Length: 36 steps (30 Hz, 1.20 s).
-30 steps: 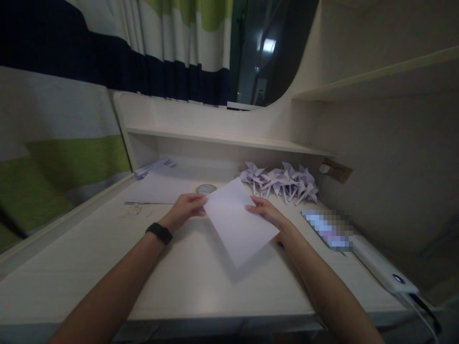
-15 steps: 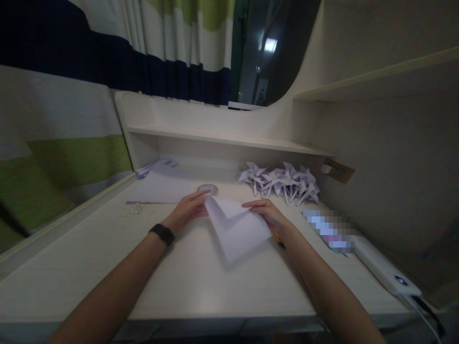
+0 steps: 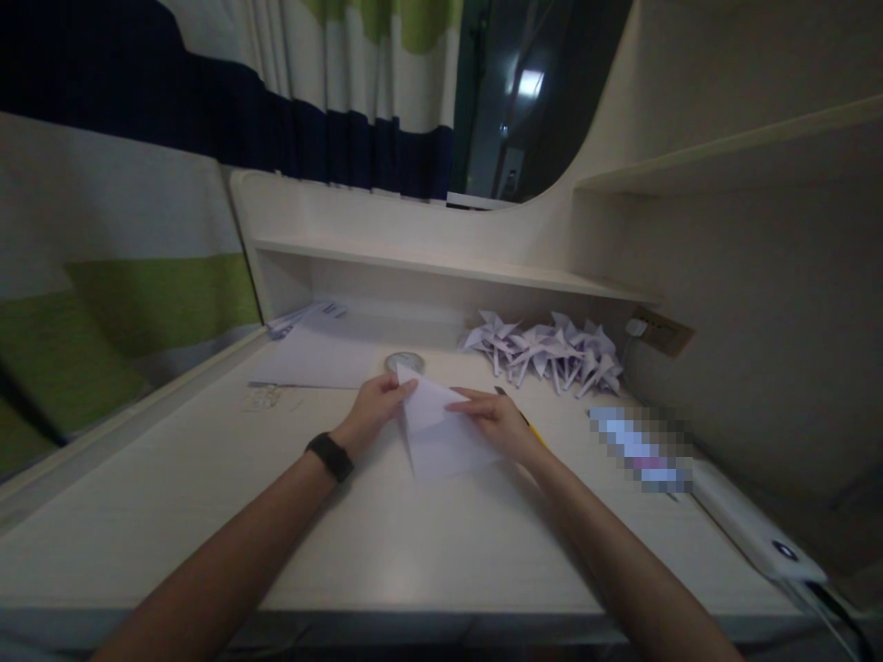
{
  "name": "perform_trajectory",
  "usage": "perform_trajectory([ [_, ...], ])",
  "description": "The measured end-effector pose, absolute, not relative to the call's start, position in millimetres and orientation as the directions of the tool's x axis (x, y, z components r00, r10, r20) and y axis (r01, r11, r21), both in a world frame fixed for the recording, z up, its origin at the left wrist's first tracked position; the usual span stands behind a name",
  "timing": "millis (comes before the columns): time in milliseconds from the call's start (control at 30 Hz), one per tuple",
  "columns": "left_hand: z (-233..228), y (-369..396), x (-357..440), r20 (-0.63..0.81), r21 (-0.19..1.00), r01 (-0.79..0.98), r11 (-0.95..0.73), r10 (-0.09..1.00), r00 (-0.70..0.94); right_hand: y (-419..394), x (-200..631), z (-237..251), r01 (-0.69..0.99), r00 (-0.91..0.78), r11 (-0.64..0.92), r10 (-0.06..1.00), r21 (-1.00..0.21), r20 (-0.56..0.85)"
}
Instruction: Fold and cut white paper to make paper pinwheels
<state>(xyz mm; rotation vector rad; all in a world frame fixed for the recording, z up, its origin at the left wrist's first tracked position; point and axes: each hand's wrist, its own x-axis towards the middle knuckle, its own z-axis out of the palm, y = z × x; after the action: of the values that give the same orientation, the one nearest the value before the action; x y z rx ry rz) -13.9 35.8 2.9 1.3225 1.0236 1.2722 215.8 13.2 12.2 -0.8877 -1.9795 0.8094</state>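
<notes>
Head view: left hand [image 3: 379, 405] pinching folded paper [image 3: 445, 443] near corner, right hand [image 3: 498, 425] gripping other side, probably so it won't spring open; folding hard to make out from here.

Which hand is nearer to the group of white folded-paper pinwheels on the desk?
Right. The right hand is in front of the white folded-paper pinwheels, slightly to their left, not touching; the left hand is farther away, well to their left.
</notes>
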Motion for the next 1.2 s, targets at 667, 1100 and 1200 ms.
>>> perform_trajectory([
  [667,7,20,0,0.184,0.978,-0.103,-0.181,0.982,0.028,13,203,4,0.029,-0.247,-0.017,0.969,-0.999,-0.023],
  [1100,5,12,4,0.398,0.869,0.278,-0.409,0.912,0.1,7,207,15,-0.063,-0.274,-0.106,0.958,-0.992,-0.085],
  [1200,6,4,9,0.461,0.804,0.308,-0.509,0.86,0.22,5,203,19,-0.15,-0.272,-0.083,0.961,-0.985,-0.039],
])
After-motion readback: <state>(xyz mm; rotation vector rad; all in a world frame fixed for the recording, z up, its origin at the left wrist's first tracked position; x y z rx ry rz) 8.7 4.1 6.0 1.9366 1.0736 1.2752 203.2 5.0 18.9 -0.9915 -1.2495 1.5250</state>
